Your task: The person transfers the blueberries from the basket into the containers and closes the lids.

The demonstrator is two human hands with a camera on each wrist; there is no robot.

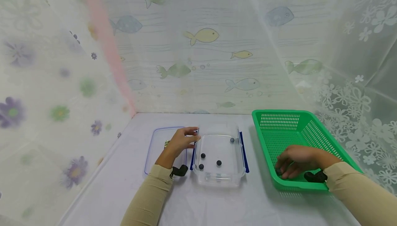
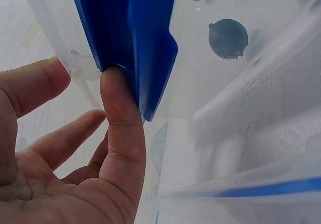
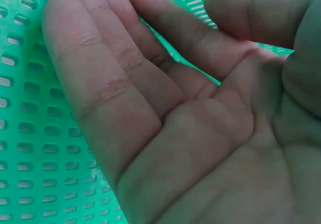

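Observation:
A clear plastic box (image 1: pixel 217 184) with blue side latches (image 1: pixel 244 152) stands in the middle, several small dark balls (image 1: pixel 219 163) inside it. My left hand (image 1: pixel 181 140) holds the box by its left side. In the left wrist view, one finger lies against a blue latch (image 2: pixel 125 28), and another digit touches the clear wall. Inside the green basket (image 1: pixel 263 143), my right hand (image 1: pixel 299 158) reaches down at the near left corner, fingers loosely bent. A dark ball (image 1: pixel 278 171) lies at its fingertips; the right wrist view shows the thumb apart from the fingers.
A clear lid (image 1: pixel 152 150) with a blue rim lies left of the box, partly behind my left hand. Something small and yellow-green (image 1: pixel 166 144) shows there. Patterned curtains (image 1: pixel 198 53) hang behind and at both sides of the white table (image 1: pixel 198 207).

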